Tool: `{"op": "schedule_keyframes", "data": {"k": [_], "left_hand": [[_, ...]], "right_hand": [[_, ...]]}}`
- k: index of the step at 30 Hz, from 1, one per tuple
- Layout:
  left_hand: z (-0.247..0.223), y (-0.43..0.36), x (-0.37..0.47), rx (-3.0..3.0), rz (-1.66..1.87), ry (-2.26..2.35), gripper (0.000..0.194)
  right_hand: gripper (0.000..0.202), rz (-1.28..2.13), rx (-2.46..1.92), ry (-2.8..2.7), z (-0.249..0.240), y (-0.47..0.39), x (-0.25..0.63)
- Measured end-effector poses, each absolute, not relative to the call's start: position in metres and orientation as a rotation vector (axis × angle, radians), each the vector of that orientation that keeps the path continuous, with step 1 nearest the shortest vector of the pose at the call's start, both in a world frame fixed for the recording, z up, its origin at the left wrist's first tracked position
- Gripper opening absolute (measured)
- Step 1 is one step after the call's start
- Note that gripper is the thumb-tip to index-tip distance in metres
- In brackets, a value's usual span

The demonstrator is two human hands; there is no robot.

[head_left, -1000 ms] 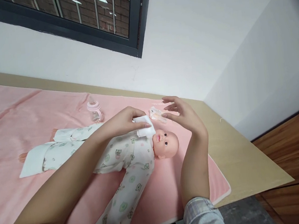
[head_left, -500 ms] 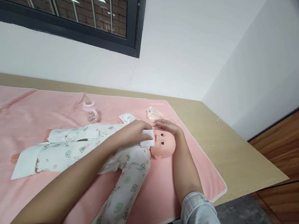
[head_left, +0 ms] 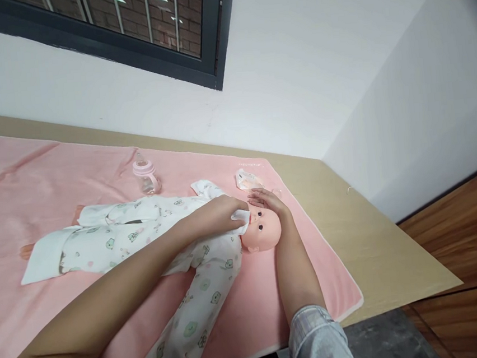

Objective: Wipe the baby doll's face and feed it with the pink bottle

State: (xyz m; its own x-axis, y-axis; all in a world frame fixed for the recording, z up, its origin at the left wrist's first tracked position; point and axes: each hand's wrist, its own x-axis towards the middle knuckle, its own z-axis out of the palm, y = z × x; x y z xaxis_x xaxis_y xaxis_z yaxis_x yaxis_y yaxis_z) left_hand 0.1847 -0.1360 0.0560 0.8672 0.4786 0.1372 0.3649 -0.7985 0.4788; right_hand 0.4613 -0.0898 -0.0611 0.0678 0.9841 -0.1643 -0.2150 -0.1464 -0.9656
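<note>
A baby doll (head_left: 267, 229) in a white patterned outfit (head_left: 117, 238) lies on its back on a pink blanket (head_left: 231, 326), head to the right. My left hand (head_left: 220, 213) pinches a small white cloth (head_left: 242, 219) against the doll's mouth and chin. Around the top of the doll's head curves my right arm, and my right hand (head_left: 268, 200) rests at the far side of the head, fingers stretched out and holding nothing. The doll's near sleeve reaches toward the front edge of the blanket.
Behind the doll's body stands a pink-lidded baby bottle (head_left: 146, 176). A small clear plastic packet (head_left: 247, 180) lies just beyond my right hand. The wooden table (head_left: 354, 246) shows right of the blanket, with a white wall and a dark-framed window (head_left: 211, 69) behind.
The white cloth is now more bunched under my left hand, which has shifted slightly right at the doll's mouth. My right hand stays beside the head.
</note>
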Motion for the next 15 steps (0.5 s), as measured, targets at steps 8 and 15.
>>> {"op": "schedule_keyframes", "data": {"k": [8, 15], "left_hand": [[0.0551, -0.1322, 0.1822, 2.601, 0.396, 0.649, 0.007], [0.0541, -0.1311, 0.1839, 2.612, 0.47, 0.647, 0.009]], "right_hand": [[0.019, 1.335, -1.191, -0.908, -0.0639, -0.0902, 0.4619], [0.017, 1.324, -1.225, -0.901, -0.0617, -0.0909, 0.4598]]}}
